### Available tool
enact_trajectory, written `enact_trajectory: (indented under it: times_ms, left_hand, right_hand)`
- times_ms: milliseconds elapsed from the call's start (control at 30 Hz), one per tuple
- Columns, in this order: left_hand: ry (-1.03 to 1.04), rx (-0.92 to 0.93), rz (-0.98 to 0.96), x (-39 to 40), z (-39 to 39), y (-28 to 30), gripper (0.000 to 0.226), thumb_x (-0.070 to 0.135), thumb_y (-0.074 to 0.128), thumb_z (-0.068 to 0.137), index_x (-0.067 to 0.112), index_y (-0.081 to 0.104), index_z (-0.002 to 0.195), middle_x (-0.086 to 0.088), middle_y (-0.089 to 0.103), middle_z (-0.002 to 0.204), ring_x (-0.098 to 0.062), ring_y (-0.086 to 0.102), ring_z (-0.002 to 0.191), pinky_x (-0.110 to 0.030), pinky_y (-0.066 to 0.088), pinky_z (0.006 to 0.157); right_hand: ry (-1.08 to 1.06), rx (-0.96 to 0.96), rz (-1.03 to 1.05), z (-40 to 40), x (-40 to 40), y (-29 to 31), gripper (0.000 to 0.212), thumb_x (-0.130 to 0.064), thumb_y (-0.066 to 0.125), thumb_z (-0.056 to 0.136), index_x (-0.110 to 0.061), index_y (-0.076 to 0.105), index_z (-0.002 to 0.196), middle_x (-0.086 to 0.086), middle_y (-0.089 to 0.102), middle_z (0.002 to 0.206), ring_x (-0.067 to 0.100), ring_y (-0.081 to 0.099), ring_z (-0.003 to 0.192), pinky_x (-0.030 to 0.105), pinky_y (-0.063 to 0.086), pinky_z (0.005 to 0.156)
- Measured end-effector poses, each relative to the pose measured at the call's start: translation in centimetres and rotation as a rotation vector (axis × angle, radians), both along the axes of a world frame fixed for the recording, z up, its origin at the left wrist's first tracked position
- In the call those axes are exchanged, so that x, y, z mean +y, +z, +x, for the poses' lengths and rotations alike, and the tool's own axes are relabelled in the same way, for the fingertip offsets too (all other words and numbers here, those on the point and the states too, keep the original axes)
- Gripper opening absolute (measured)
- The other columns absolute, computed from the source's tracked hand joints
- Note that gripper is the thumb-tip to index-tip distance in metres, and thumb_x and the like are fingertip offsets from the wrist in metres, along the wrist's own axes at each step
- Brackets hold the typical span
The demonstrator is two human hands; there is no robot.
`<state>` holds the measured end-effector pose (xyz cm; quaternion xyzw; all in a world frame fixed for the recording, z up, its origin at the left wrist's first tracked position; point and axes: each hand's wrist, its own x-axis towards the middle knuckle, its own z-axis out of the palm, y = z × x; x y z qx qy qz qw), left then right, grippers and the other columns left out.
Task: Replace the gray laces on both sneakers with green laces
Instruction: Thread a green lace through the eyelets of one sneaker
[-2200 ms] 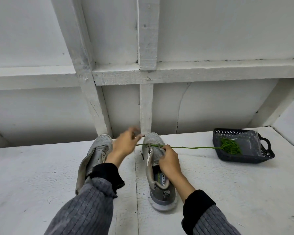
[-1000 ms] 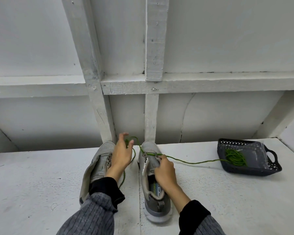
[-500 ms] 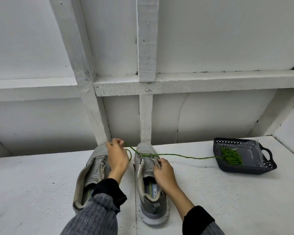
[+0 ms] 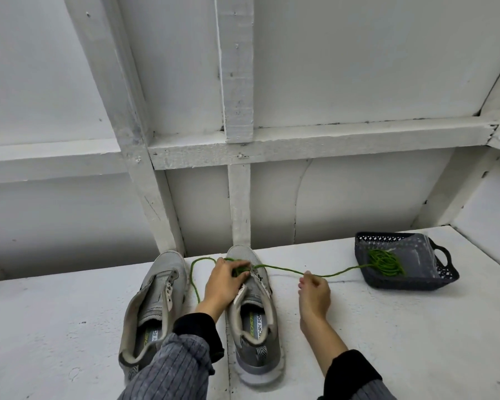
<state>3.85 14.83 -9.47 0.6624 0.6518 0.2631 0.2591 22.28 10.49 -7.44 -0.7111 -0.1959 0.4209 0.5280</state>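
**Threading green lace through right sneaker's toe-end eyelets**

The green lace [image 4: 283,269] is running from the toe end of the right-hand sneaker [image 4: 253,310] across the bench [image 4: 387,327] to a coiled bundle in the dark basket [image 4: 433,281]. A loose loop of it is arcing round to the left, between the two shoes. The left hand [image 4: 224,280] is gripping the lace at the eyelets near the toe, fingers curled over it. The right hand [image 4: 315,293] is pinching the running strand just beside the shoe, grip closed on the lace. The left-hand sneaker [image 4: 156,307] is lying unlaced, tongue open, no gray lace visible on either shoe.

Judgement: first crossing only, early in the task. To do it well: be pulling slack from the basket side in short draws, keeping both lace ends even, holding the shoe down so it is not sliding.

Room: shoe toes are sitting almost against the white back wall [image 4: 272,203], so little space is remaining forward. Open bench is lying to the left and toward the person. The basket is sitting near the right wall; a hard tug may be dragging it along.
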Motion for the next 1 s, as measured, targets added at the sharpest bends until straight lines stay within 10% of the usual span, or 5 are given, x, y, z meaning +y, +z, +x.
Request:
enact_trajectory:
  times_ms: [233,367,567,700,1000]
  left_hand:
    - [0.005,-0.003,0.028,0.1,-0.2,-0.7,0.031,0.037,0.066,0.089,0.038,0.066,0.119,0.001,0.060,0.101,-0.015,0.055,0.099,-0.022,0.038,0.079]
    - [-0.011,-0.019,0.030,-0.1,-0.3,-0.5,0.030,0.036,0.061,0.092,0.038,0.064,0.122,0.001,0.056,0.108,-0.014,0.051,0.105,-0.025,0.042,0.087]
    - [0.066,0.188,0.095,-0.6,-0.4,1.1,0.028,0.047,0.049,0.096,0.038,0.068,0.114,0.002,0.042,0.115,-0.025,0.040,0.108,-0.036,0.037,0.095]
    - [0.199,-0.024,0.197,-0.6,-1.4,1.0,0.026,0.046,0.052,0.094,0.033,0.073,0.102,0.002,0.052,0.113,-0.026,0.049,0.110,-0.040,0.038,0.099]
    - [0.221,-0.126,0.252,0.0,-2.8,2.1,0.013,0.033,0.062,0.092,0.036,0.066,0.104,0.008,0.060,0.111,-0.019,0.052,0.111,-0.021,0.025,0.089]
  right_hand:
    - [-0.365,0.208,-0.086,3.9,2.4,1.9,0.052,-0.021,0.059,0.093,0.001,0.037,0.135,0.022,0.049,0.135,0.039,0.051,0.120,0.044,0.044,0.094]
    - [-0.362,0.314,0.098,4.5,3.7,3.3,0.040,-0.019,0.047,0.100,0.001,0.037,0.132,0.018,0.062,0.103,0.023,0.063,0.079,0.034,0.050,0.077]
    - [0.312,-0.513,0.252,1.0,3.0,7.5,0.026,-0.015,0.029,0.103,-0.011,0.054,0.110,0.009,0.058,0.103,0.026,0.052,0.088,0.032,0.038,0.073]
    - [0.797,-0.988,0.285,-0.5,2.3,8.8,0.022,-0.025,0.033,0.103,-0.026,0.055,0.102,0.004,0.065,0.088,0.032,0.057,0.080,0.036,0.042,0.067]
    - [0.740,-0.980,0.170,1.1,1.5,4.8,0.014,-0.020,0.044,0.100,-0.022,0.055,0.092,-0.005,0.066,0.085,0.019,0.060,0.079,0.032,0.047,0.066]
